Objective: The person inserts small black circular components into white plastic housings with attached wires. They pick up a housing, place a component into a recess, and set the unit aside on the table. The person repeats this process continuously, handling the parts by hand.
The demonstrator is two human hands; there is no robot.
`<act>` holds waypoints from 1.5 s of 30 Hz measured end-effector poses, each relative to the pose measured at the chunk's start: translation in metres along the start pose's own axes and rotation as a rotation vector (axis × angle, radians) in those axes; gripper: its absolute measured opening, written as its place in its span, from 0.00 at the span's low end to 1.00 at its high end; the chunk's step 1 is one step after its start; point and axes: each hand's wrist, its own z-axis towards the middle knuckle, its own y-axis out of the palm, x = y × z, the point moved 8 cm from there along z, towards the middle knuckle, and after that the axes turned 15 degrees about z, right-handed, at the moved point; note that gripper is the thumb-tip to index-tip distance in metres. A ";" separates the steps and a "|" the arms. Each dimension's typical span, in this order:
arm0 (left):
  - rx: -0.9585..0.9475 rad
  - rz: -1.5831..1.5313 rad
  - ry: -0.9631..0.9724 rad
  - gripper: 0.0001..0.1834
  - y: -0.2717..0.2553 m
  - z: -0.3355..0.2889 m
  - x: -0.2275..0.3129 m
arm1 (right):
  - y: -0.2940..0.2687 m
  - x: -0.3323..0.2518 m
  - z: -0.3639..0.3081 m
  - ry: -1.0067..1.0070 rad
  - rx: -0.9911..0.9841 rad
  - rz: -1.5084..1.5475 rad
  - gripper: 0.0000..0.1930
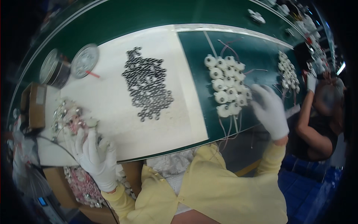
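Observation:
My left hand, in a white glove, reaches into a loose pile of small metal and white parts with pink wires at the left end of the table. Its fingers are spread and touch or hover over the pile; a pale part shows beside the thumb. My right hand, also gloved, is beside the right edge of a cluster of white round housings with dark centres and thin trailing wires. Motion blurs its fingers, so any small thing in them is hidden.
Many small dark rings lie spread on the white sheet. A metal tin, a round lid and a cardboard box stand at left. Another box of pink-wired parts sits below. A co-worker is at right.

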 end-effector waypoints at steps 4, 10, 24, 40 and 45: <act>0.066 -0.393 -0.181 0.32 -0.017 0.002 0.004 | -0.016 -0.034 -0.027 0.134 0.324 0.352 0.24; 0.093 -0.576 0.094 0.39 -0.034 0.031 0.069 | 0.100 -0.224 0.003 -0.794 -0.117 0.565 0.24; 0.133 -0.192 -0.098 0.19 0.011 -0.008 0.000 | 0.127 -0.196 0.017 -0.293 -0.265 2.018 0.40; -0.028 0.206 -0.240 0.11 0.034 0.016 -0.032 | 0.142 -0.147 0.029 -0.251 -0.410 0.281 0.16; 0.001 0.155 -0.168 0.08 0.028 0.020 -0.010 | 0.150 -0.130 0.023 0.017 -0.453 0.616 0.15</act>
